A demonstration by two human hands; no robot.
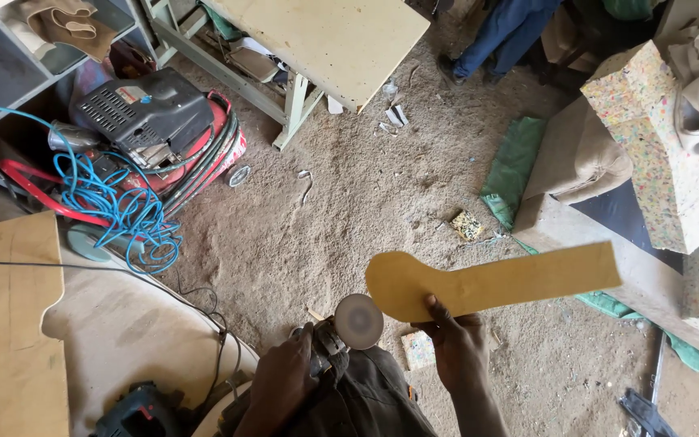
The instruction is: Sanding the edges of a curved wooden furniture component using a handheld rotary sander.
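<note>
Both arms come up from the bottom edge bare: no sleeves, gloves, watch or rings that I can make out. The left hand (285, 380) and right hand (456, 344) are uncovered to the fingertips. Between them lies dark, grey-brown work cloth, creased and dusty, probably trousers over a raised knee, though the angle makes that hard to tell.
</note>
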